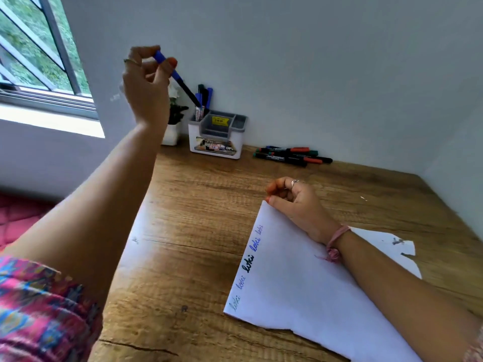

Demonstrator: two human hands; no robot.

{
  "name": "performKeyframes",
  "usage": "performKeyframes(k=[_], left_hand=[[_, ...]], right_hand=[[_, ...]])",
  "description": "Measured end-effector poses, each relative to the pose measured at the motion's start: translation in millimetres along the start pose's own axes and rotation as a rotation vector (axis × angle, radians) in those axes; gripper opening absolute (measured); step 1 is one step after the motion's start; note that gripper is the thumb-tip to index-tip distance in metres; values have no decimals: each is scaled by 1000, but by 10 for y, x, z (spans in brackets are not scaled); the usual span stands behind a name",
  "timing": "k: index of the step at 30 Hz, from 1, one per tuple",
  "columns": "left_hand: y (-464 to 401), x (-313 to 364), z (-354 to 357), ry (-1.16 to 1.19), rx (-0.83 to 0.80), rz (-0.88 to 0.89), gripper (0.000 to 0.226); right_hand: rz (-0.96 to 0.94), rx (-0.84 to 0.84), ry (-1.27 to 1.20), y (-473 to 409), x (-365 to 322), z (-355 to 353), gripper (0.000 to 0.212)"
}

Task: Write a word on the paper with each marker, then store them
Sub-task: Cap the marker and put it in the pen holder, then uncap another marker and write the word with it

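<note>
The left hand (146, 82) is raised, its grip pinching a blue marker (177, 78) whose lower end dips into the organizer (217, 134) on the counter (196, 231). The right hand (295, 205) rests loosely curled, holding nothing, on the paper (300, 288); more markers (290, 155) lie by the wall.

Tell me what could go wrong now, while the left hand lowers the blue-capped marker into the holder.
1. The left hand pinches the blue-capped black marker only near its cap, so the slanted marker may miss the crowded back slot of the white and grey plastic organizer.
2. A push could tip the light organizer.
3. The loose markers lying by the wall could roll.
</note>
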State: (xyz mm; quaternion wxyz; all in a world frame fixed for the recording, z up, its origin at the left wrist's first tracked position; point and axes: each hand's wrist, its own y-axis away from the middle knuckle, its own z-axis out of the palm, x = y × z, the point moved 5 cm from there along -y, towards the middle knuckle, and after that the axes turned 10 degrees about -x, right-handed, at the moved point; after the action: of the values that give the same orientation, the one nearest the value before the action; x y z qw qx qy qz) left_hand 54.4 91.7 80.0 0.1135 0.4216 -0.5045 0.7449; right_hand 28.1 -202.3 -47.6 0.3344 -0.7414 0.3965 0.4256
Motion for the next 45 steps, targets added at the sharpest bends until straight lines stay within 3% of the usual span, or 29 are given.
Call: performKeyframes(k=[8, 18, 29, 33, 38, 41, 45], left_hand=[[-409, -165, 327, -286, -134, -14, 26], [-466, -611, 550, -438, -254, -125, 27], [-428, -848, 701, -751, -385, -97, 50], [-401, -799, 723, -752, -333, -88, 54], [-233, -647, 781, -590, -306, -20, 46], [40, -524, 978, -613, -409, 96, 34], [529, -525, 1343, -612, -676, 224, 26]], right_hand=[[37, 2, -54, 7, 46, -6, 12], [40, -6, -104, -9, 89, -2, 15], [42, -23, -112, -22, 98, 1, 17], [44, -24, -116, -19, 102, -3, 17], [40, -25, -116, -15, 82, -3, 17], [41, -21, -108, -8, 77, -6, 17], [48, -18, -93, 1, 73, -10, 16]])
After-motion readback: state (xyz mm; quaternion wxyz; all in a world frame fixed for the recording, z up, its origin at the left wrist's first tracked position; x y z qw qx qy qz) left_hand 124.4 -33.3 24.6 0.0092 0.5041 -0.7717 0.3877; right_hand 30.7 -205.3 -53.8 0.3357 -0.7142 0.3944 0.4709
